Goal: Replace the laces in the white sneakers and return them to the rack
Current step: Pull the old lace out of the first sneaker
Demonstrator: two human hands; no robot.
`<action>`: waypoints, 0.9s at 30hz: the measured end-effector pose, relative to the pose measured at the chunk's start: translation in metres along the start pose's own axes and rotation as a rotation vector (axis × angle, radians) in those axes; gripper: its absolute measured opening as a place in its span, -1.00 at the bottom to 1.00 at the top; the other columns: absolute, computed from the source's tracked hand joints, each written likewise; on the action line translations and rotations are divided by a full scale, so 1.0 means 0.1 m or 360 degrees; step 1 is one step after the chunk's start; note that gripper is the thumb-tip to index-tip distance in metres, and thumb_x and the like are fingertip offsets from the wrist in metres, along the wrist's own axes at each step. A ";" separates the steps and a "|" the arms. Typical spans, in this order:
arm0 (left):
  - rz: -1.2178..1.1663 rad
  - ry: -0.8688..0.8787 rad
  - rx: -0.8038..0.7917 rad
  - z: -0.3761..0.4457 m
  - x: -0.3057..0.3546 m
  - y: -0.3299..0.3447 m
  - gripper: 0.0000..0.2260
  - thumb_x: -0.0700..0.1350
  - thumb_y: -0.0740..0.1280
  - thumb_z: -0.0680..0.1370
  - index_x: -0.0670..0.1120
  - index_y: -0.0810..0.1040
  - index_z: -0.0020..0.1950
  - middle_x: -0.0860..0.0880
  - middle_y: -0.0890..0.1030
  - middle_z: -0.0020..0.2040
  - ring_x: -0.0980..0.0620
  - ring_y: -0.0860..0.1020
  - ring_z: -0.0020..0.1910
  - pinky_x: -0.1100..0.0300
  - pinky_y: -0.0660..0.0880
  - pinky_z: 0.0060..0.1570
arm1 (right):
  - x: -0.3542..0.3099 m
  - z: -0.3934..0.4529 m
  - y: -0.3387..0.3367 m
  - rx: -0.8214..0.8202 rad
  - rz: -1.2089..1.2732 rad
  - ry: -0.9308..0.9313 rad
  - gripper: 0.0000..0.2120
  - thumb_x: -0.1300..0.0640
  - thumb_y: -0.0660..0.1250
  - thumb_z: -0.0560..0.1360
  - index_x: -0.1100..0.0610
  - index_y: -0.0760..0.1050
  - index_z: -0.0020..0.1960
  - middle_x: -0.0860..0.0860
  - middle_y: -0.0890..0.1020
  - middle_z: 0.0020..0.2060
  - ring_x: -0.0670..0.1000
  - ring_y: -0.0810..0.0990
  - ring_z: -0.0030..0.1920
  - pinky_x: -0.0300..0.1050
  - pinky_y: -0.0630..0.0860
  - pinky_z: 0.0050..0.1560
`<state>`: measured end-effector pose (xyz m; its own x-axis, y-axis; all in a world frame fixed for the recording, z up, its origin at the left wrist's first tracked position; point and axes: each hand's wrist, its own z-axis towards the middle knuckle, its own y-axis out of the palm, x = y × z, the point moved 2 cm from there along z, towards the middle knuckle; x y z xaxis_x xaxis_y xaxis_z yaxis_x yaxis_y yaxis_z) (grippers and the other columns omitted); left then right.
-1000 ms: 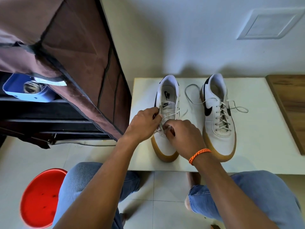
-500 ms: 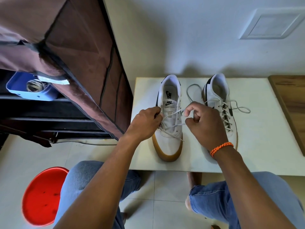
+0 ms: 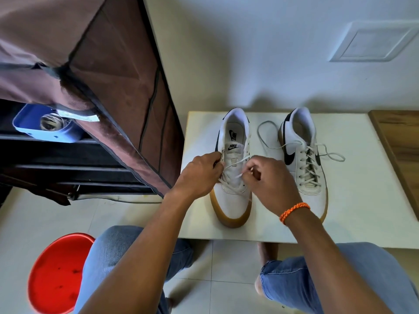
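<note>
white leather and gum soles fill the middle of the head view: two sneakers stand side by side on a pale low table [image 3: 353, 200], toes toward the bottom of the frame. the left sneaker [image 3: 233, 200], at centre, is only partly laced. the left hand [image 3: 199, 175] has its fingers curled in at that shoe's left eyelet edge, gripping the lace [image 3: 235, 164] there. the right hand [image 3: 274, 180], with an orange bracelet [image 3: 294, 211] on its wrist, pinches the other end of the same lace between thumb and fingertips just right of the tongue. the right sneaker [image 3: 306, 168], right of centre, is laced, its loose ends trailing on the table to either side. a brown fabric shoe rack [image 3: 108, 87] fills the upper left, a blue container [image 3: 45, 128] on its shelf. a red stool [image 3: 59, 273] sits lower left beside denim-clad knees.
</note>
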<state>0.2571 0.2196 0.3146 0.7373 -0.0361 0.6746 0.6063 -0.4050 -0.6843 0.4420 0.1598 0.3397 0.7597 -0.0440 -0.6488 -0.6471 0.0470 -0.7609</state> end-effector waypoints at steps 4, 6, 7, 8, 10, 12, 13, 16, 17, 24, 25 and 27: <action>-0.0042 0.0001 -0.0027 -0.01 0.00 0.00 -0.72 0.00 0.19 0.73 0.00 0.39 -0.17 -0.02 0.65 -0.21 0.06 0.71 -0.21 0.07 0.45 -0.26 | 0.09 0.03 -0.18 0.0293 -0.0045 0.0066 -0.84 0.13 0.45 0.50 -0.03 0.51 -0.18 -0.10 0.49 -0.51 -0.11 0.47 -0.46 -0.17 0.33 -0.39; -0.0037 0.0014 -0.0026 -0.01 0.00 0.00 -0.73 0.00 0.19 0.74 -0.01 0.41 -0.15 -0.01 0.65 -0.21 0.05 0.70 -0.20 0.07 0.44 -0.27 | 0.02 -0.01 -0.14 0.0281 -0.0053 -0.0041 -0.86 0.19 0.43 0.50 -0.02 0.54 -0.12 -0.11 0.44 -0.55 -0.09 0.46 -0.50 -0.19 0.33 -0.44; -0.0030 0.0020 -0.0027 -0.01 0.00 0.00 -0.72 0.00 0.19 0.74 0.00 0.40 -0.16 -0.01 0.64 -0.22 0.03 0.70 -0.19 0.07 0.43 -0.28 | -0.03 -0.02 -0.08 0.0217 -0.0026 -0.0103 -0.89 0.19 0.42 0.52 -0.02 0.59 -0.09 -0.13 0.44 -0.55 -0.10 0.48 -0.49 -0.22 0.32 -0.44; -0.0027 0.0022 -0.0027 0.00 -0.01 0.00 -0.72 0.00 0.19 0.74 0.01 0.39 -0.17 -0.01 0.63 -0.22 0.01 0.71 -0.18 0.07 0.42 -0.28 | -0.08 -0.04 -0.01 0.0127 -0.0018 -0.0139 -0.90 0.15 0.40 0.54 -0.03 0.64 -0.03 -0.16 0.49 -0.52 -0.12 0.51 -0.45 -0.24 0.35 -0.40; -0.0022 0.0024 -0.0024 0.01 -0.01 0.00 -0.72 0.00 0.19 0.74 0.01 0.38 -0.17 -0.04 0.63 -0.22 -0.02 0.71 -0.17 0.03 0.44 -0.24 | -0.14 -0.07 0.16 -0.0061 -0.0133 -0.0145 -0.86 0.06 0.36 0.59 -0.09 0.67 0.08 -0.15 0.66 -0.31 -0.12 0.61 -0.26 -0.18 0.47 -0.28; -0.0007 0.0035 -0.0022 0.01 -0.02 0.01 -0.72 0.02 0.19 0.74 0.00 0.40 -0.15 -0.05 0.63 -0.20 -0.02 0.70 -0.17 0.00 0.49 -0.21 | -0.14 -0.08 0.28 -0.0167 -0.0321 -0.0123 -0.86 0.01 0.31 0.64 -0.10 0.64 0.10 -0.08 0.70 -0.14 -0.01 0.64 -0.11 -0.16 0.44 -0.24; 0.0000 0.0047 -0.0020 0.01 -0.02 0.01 -0.72 0.03 0.19 0.74 0.00 0.41 -0.14 -0.05 0.64 -0.20 -0.02 0.70 -0.18 -0.01 0.50 -0.20 | -0.13 -0.08 0.30 -0.0182 -0.0366 -0.0111 -0.86 0.00 0.28 0.67 -0.10 0.62 0.11 -0.07 0.70 -0.11 0.00 0.64 -0.10 -0.17 0.42 -0.25; 0.0001 0.0077 -0.0018 0.01 -0.04 0.02 -0.73 0.02 0.18 0.75 0.00 0.41 -0.13 -0.05 0.64 -0.20 -0.02 0.70 -0.18 -0.05 0.53 -0.20 | -0.10 -0.07 0.28 -0.0186 -0.0486 -0.0109 -0.86 -0.01 0.21 0.70 -0.07 0.55 0.14 -0.05 0.68 -0.08 0.01 0.63 -0.09 -0.14 0.46 -0.20; 0.0004 0.0081 -0.0014 0.02 -0.05 0.02 -0.73 0.02 0.18 0.75 0.01 0.42 -0.13 -0.05 0.64 -0.20 -0.03 0.70 -0.18 -0.06 0.53 -0.21 | -0.09 -0.07 0.26 -0.0190 -0.0516 -0.0116 -0.85 0.00 0.20 0.71 -0.06 0.53 0.16 -0.04 0.67 -0.08 0.02 0.63 -0.09 -0.13 0.46 -0.19; 0.0040 0.0056 -0.0007 0.02 -0.04 0.03 -0.75 0.01 0.17 0.74 0.02 0.38 -0.14 -0.05 0.63 -0.20 -0.10 0.68 -0.16 -0.13 0.54 -0.14 | -0.14 -0.07 0.22 -0.0181 -0.0481 -0.0147 -0.84 -0.06 0.26 0.69 -0.11 0.59 0.18 -0.06 0.70 -0.08 -0.01 0.65 -0.09 -0.22 0.41 -0.25; 0.0056 0.0060 -0.0012 0.02 -0.03 0.03 -0.75 0.01 0.17 0.74 0.02 0.38 -0.13 -0.06 0.63 -0.20 -0.11 0.67 -0.15 -0.14 0.54 -0.14 | -0.14 -0.06 0.23 -0.0196 -0.0520 -0.0150 -0.85 -0.04 0.25 0.70 -0.09 0.58 0.18 -0.05 0.69 -0.07 0.00 0.64 -0.09 -0.22 0.36 -0.26; 0.0103 0.0053 -0.0016 0.01 -0.03 0.03 -0.75 0.03 0.16 0.74 0.02 0.38 -0.12 -0.05 0.64 -0.18 -0.14 0.66 -0.14 -0.14 0.55 -0.14 | -0.15 -0.08 0.25 -0.0238 -0.0591 -0.0166 -0.86 -0.01 0.22 0.71 -0.05 0.51 0.20 -0.03 0.67 -0.06 0.03 0.64 -0.08 -0.19 0.34 -0.22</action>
<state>0.2566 0.2199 0.3101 0.7645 -0.0929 0.6379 0.5544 -0.4101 -0.7242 0.4137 0.1541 0.3301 0.9408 0.0709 -0.3313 -0.3239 -0.0987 -0.9409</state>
